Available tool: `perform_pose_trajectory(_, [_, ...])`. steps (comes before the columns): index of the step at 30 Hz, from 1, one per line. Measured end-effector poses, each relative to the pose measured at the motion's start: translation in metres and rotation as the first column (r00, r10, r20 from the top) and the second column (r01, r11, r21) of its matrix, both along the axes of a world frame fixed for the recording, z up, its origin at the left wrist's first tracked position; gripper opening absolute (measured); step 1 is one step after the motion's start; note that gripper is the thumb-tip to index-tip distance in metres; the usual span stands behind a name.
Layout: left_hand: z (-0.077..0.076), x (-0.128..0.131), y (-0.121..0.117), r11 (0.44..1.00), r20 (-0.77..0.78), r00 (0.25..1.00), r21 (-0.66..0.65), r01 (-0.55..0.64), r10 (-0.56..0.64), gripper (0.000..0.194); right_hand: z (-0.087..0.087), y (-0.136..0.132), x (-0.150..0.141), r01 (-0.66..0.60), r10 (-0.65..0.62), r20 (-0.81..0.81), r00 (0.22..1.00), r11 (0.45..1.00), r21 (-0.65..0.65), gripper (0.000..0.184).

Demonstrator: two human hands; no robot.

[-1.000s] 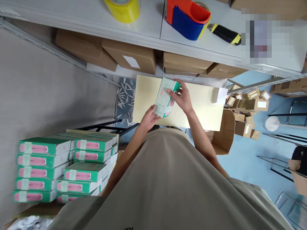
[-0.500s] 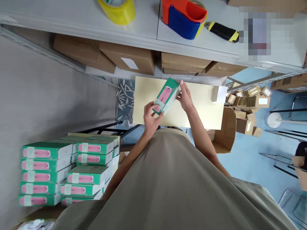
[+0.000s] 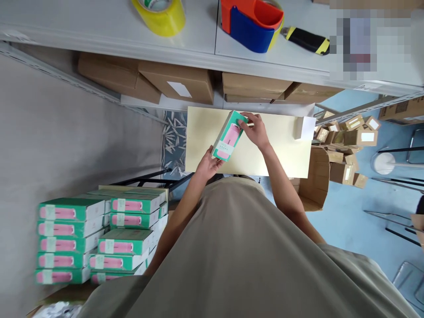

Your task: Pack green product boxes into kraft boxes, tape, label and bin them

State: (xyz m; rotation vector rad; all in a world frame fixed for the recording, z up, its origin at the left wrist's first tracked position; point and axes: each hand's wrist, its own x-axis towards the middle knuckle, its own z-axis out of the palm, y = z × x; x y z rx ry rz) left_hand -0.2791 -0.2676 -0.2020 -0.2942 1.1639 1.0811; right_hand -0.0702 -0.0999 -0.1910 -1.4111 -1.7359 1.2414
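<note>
A green and white carton (image 3: 229,135) with a pink bottle-like picture on its face is held tilted over the pale yellow tabletop (image 3: 274,154). Around its lower end my left hand (image 3: 208,164) is closed, the fingers partly hidden beneath it. My right hand (image 3: 256,130) grips the upper right corner with bent fingers, some of them lying on the printed face. Toward the table's right end stands a small white box (image 3: 305,128).
Matching cartons (image 3: 62,243) are stacked at lower left. Above the table, a shelf (image 3: 198,39) carries yellow tape (image 3: 165,20), a red-blue tape dispenser (image 3: 250,26) and a utility knife (image 3: 308,40). Small brown boxes (image 3: 344,172) and an open cardboard box (image 3: 314,176) are at right.
The carton has turned so its printed face shows more fully. My right hand has shifted from the carton's side edge onto its top corner. My left hand still holds the lower end.
</note>
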Motion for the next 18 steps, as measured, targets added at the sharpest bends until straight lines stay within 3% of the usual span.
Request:
perform_pose_trajectory(7, [-0.029,0.002,0.005,0.995,-0.027,1.0,-0.098,-0.005,0.003,0.043,0.011,-0.012,-0.007,-0.074,0.074,-0.002,0.997,0.997,0.027,0.047])
perform_pose_trajectory(11, [-0.033,0.008,0.012,0.996,-0.084,0.996,-0.089,-0.018,0.011,0.035,0.033,-0.052,-0.02,-0.113,0.092,0.111,0.99,0.973,0.202,0.042])
perform_pose_trajectory(15, [-0.027,0.001,0.025,1.0,-0.137,0.99,0.005,0.029,-0.028,0.03,0.055,-0.115,-0.018,-0.324,0.205,0.319,0.925,0.864,0.386,0.035])
perform_pose_trajectory(18, [-0.015,-0.012,0.037,0.979,-0.17,0.98,0.157,0.132,-0.105,0.048,0.063,-0.152,-0.005,-0.59,0.404,0.453,0.794,0.691,0.417,0.043])
